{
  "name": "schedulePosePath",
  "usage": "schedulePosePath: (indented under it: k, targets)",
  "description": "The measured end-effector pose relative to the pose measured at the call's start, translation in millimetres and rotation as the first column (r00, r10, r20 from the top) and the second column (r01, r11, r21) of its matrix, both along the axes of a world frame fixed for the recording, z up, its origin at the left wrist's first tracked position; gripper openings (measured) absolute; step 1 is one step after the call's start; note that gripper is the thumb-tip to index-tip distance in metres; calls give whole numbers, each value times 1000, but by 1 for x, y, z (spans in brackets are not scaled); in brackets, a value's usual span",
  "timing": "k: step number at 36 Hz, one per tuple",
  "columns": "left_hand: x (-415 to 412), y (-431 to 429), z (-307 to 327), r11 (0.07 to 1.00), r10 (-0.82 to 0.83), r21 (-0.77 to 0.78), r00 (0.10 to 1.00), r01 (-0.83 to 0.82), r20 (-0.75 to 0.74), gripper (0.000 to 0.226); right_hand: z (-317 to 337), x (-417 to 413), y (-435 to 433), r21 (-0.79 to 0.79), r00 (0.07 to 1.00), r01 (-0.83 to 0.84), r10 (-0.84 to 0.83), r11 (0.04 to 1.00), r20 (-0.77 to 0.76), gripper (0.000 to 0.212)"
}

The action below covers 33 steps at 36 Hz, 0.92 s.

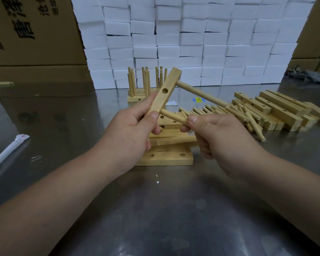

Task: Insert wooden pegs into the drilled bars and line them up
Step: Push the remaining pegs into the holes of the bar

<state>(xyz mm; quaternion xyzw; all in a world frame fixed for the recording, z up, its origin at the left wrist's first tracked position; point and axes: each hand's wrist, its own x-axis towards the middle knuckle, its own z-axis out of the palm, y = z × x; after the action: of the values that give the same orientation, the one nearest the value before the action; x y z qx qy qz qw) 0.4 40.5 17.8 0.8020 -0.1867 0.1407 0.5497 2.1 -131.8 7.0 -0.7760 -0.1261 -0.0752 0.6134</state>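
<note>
My left hand (131,133) grips the lower end of a drilled wooden bar (166,91), held tilted above the table. One peg (201,93) sticks out of the bar's upper end to the right, and an empty hole shows at its middle. My right hand (216,135) pinches a second peg (174,117) whose tip meets the bar's lower end beside my left thumb. Under my hands lies a stack of drilled bars (164,157). Behind them, finished bars with upright pegs (146,84) stand in a group.
Loose pegs (238,111) and more drilled bars (277,109) lie in a heap at the right on the steel table (155,209). White foam blocks (192,43) form a wall at the back, flanked by cardboard boxes (31,34). A white wrapped stick (6,152) lies at left.
</note>
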Motion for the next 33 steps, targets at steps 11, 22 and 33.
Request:
schedulePosePath:
  k: [11, 22, 33]
  targets:
    - [2, 5, 4, 998, 31, 57, 999, -30, -24, 51, 8, 0, 4, 22, 988, 102, -104, 995, 116, 24]
    - [4, 2, -2, 978, 198, 67, 980, -196, -27, 39, 11, 11, -13, 64, 965, 176, -185, 982, 183, 38]
    - [11, 2, 1, 938, 205, -234, 954, -256, -221, 34, -8, 58, -54, -804, 930, 326, -321, 497, 179, 40]
